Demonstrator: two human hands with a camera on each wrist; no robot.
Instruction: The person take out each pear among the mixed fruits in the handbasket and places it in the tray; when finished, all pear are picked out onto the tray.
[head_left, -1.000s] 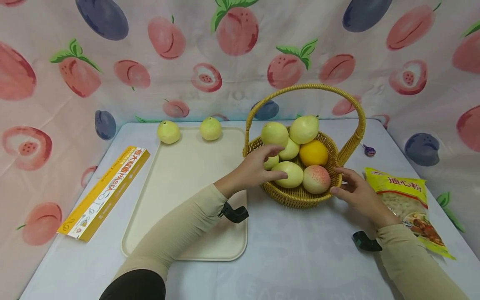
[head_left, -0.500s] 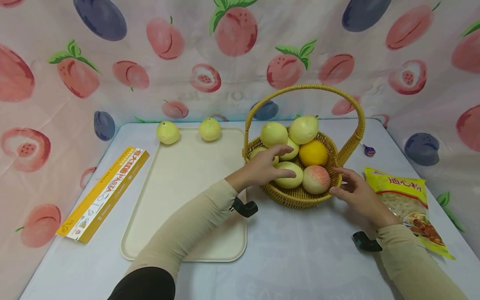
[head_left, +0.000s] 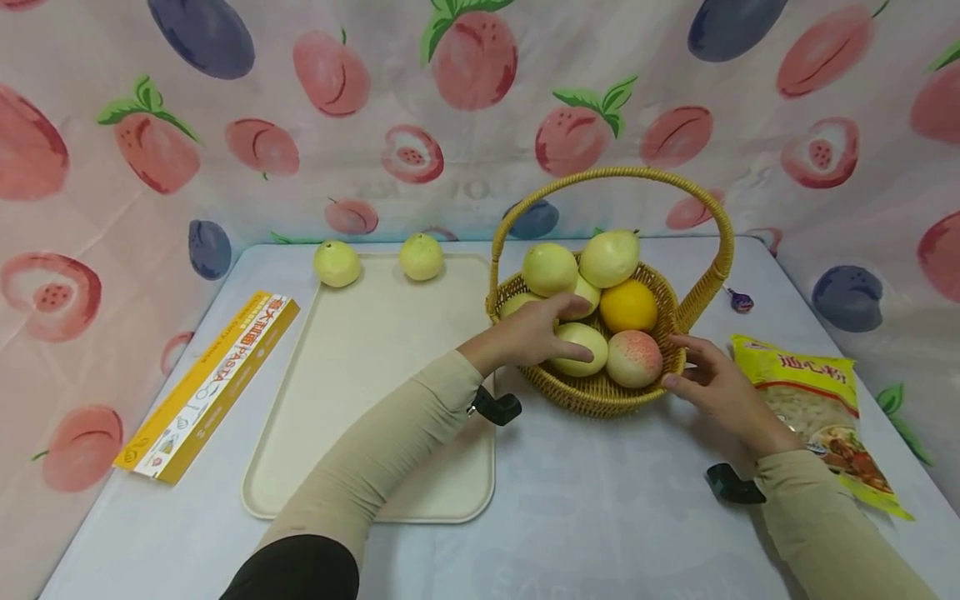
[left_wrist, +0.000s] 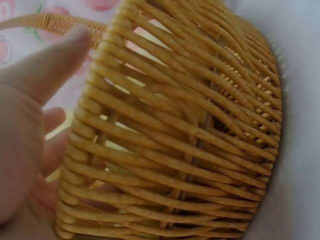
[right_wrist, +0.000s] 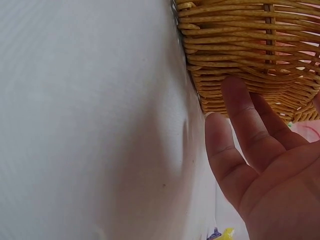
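Observation:
A wicker basket with a tall arched handle holds several yellow-green fruits, an orange and a peach. My left hand reaches over its left rim with thumb and fingers spread among the yellow-green fruits. In the left wrist view, the fingers are partly hidden behind the woven wall, the thumb above the rim. At the basket's right side is my right hand. The right wrist view shows fairly straight fingers against the outer weave.
Left of the basket lies a cream tray, with two yellow-green fruits at its far edge. A long pasta box lies further left. On the right are a yellow pasta bag and a small purple-wrapped lollipop.
My left hand has moved right, further in over the basket, and more of a yellow-green fruit behind it shows at the left. My right hand stays at the basket's side.

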